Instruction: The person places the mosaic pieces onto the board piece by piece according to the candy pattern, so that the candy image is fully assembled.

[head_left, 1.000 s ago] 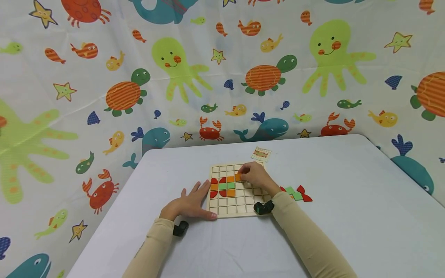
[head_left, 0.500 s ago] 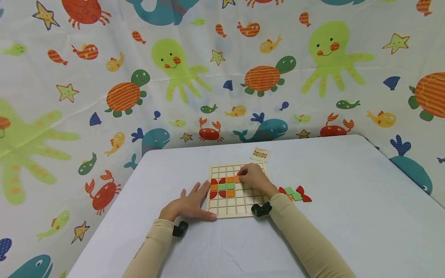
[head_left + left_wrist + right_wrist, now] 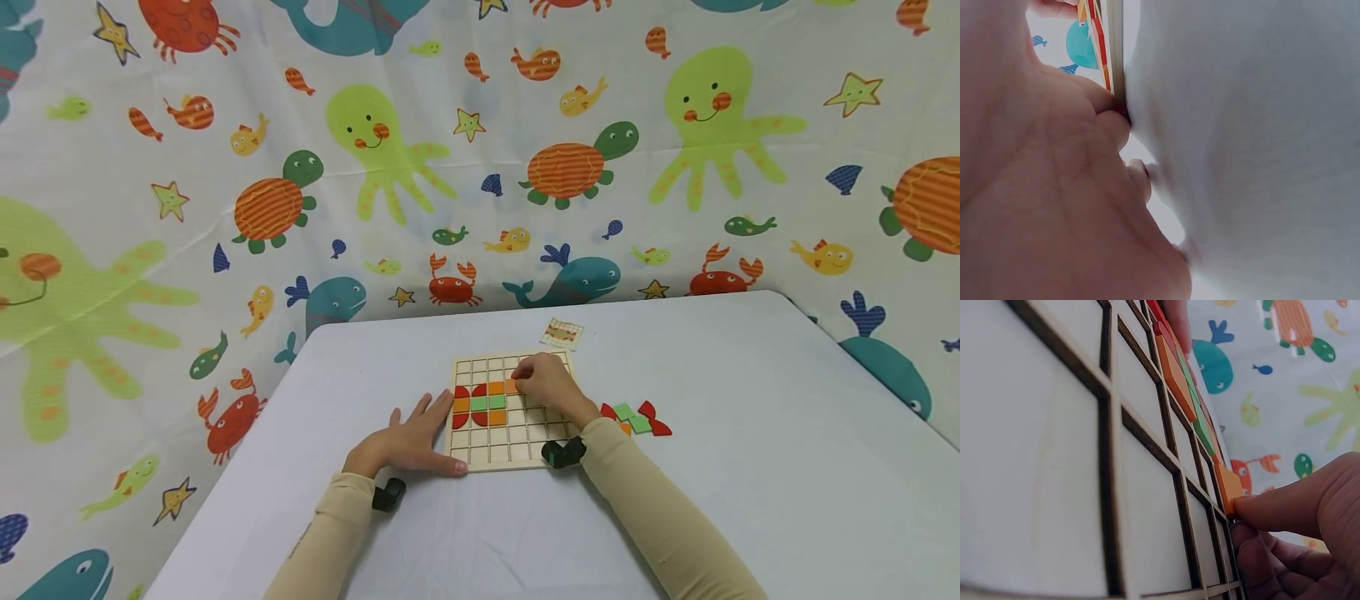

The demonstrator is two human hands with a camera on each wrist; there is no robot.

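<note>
A wooden grid board lies on the table, its left side holding a block of red quarter-round, orange and green square tiles. My right hand reaches over the board's upper middle. Thumb and fingers pinch an orange square tile at a cell right of the top tile row; in the right wrist view the thumb lies on its edge. My left hand rests with spread fingers along the board's left edge, thumb at the near left corner. The left wrist view shows mostly its palm beside the board's side.
Right of the board lie loose tiles, among them a green square and a red quarter-round; the right forearm partly covers this group. A small pattern card lies behind the board. A sea-animal curtain hangs behind the white table.
The right hand has shifted slightly left and down with the orange tile, then holds still over the last half second. The left hand stays put. The head view turns slightly.
</note>
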